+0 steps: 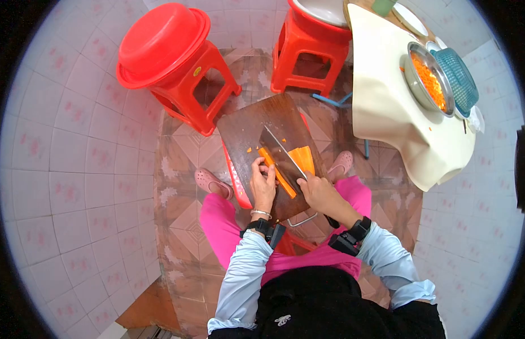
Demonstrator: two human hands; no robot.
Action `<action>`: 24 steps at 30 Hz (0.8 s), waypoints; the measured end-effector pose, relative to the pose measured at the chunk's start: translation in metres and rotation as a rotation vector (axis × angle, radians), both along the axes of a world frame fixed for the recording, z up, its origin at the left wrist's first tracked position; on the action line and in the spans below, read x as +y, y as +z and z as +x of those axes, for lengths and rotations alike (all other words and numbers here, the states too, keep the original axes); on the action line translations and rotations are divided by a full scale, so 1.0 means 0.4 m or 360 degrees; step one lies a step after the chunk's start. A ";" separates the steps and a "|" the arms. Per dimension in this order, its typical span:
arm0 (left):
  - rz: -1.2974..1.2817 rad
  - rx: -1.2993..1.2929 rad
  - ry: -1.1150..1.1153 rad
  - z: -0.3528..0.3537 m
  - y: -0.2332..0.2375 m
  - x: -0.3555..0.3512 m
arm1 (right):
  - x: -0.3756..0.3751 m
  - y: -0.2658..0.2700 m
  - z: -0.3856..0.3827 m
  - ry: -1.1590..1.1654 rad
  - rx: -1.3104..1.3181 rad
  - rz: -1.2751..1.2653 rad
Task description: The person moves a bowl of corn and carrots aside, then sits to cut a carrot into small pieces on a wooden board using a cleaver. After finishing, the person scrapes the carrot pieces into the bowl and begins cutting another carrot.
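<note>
A dark wooden cutting board [248, 121] lies between my knees. My right hand [320, 193] is closed round the handle of a kitchen knife [284, 149], whose blade slants up and left across the board. Along the blade's left side runs a long orange carrot stick [284, 183]. My left hand [263, 183] has its fingers curled against this stick, pressing it on the board. Right of the blade lie flat carrot slices [302, 159], partly hidden by the knife and my right hand. A few small carrot bits are scattered near the top of the board.
A red stool [203, 85] bearing an upturned red basin [161, 42] stands at upper left. Another red stool [307, 56] holds a white basin [324, 10]. On the cloth-covered table [386, 113] are a metal bowl [412, 79] of shredded carrot and a teal basket [457, 79].
</note>
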State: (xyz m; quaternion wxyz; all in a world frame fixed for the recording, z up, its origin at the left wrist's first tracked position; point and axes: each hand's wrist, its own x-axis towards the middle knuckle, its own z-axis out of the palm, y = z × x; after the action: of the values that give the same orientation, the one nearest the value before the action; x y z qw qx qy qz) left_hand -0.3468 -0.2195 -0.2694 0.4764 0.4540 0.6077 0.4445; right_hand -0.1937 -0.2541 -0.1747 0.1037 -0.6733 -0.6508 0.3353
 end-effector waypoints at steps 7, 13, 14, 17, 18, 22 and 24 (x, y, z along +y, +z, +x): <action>-0.0019 0.0032 0.0043 0.001 -0.002 0.001 | 0.038 0.006 -0.005 0.0072 0.0017 -0.0024; -0.0039 -0.0014 0.0050 0.003 -0.002 0.002 | 0.067 0.014 -0.029 0.0060 -0.0003 -0.0118; -0.0048 -0.0027 0.0059 0.001 -0.003 0.001 | 0.073 0.008 -0.036 0.0053 0.0006 -0.0089; -0.0018 0.0046 0.0041 -0.001 -0.008 0.002 | 0.099 -0.045 -0.044 0.0093 0.0091 0.0050; -0.0020 0.0047 0.0041 0.000 -0.009 0.001 | 0.096 -0.055 -0.042 0.0093 0.0091 0.0048; -0.0045 -0.0029 0.0038 0.000 -0.007 0.004 | 0.112 -0.041 -0.071 -0.0014 0.0048 0.0049; -0.0054 0.0010 0.0003 -0.005 -0.007 0.003 | 0.117 -0.044 -0.082 -0.0019 0.0034 0.0046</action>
State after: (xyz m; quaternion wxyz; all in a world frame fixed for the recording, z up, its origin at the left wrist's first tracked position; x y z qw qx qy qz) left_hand -0.3487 -0.2184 -0.2721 0.4816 0.4467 0.6172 0.4332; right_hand -0.2263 -0.2073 -0.1922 0.1224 -0.6721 -0.6503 0.3324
